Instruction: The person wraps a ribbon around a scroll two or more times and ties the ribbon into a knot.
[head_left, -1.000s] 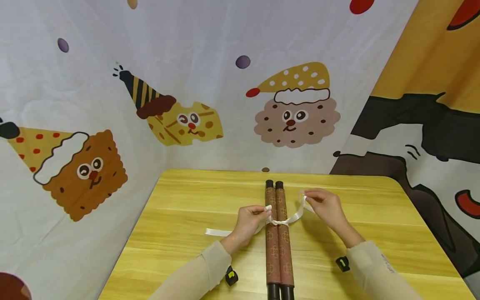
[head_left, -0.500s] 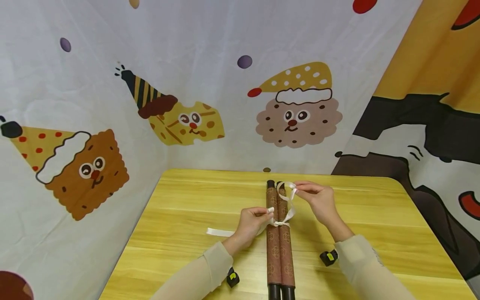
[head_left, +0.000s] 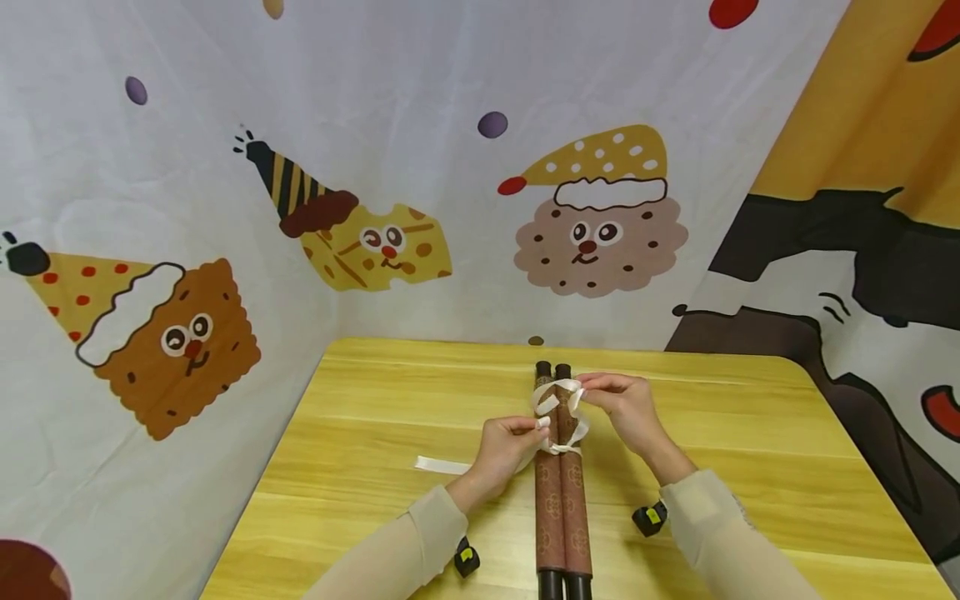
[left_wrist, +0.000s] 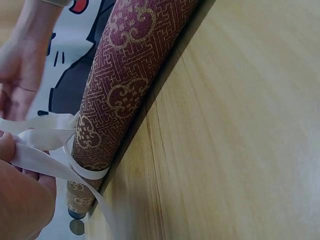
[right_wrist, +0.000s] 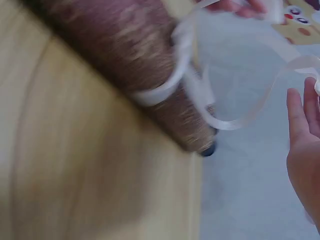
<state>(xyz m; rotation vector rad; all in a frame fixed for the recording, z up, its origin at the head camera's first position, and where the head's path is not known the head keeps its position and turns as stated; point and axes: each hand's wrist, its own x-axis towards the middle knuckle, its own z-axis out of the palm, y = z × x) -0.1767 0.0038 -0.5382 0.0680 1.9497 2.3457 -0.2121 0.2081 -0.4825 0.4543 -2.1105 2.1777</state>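
Observation:
Two rolled scrolls (head_left: 551, 508) in reddish-brown patterned cloth with dark end knobs lie side by side on the table. A white ribbon (head_left: 442, 465) circles both, crossing on top of them. My left hand (head_left: 506, 454) pinches a folded bit of ribbon just left of the crossing, and a tail trails left under the wrist. To the upper right, my right hand (head_left: 626, 412) pinches the other length, which curls over the scrolls' far part. Ribbon strands (left_wrist: 45, 162) run from the left fingers in the left wrist view. The right wrist view is blurred around the scroll (right_wrist: 125, 45).
The wood-grain table (head_left: 360, 417) meets a white cartoon-printed cloth (head_left: 420, 108) at its far edge. A black wrist device (head_left: 467, 558) shows by the left cuff and another wrist device (head_left: 649, 518) by the right cuff.
My right hand has moved left toward the scrolls, carrying its ribbon end so that the length now loops over them. My left hand has stayed nearly still, holding its ribbon.

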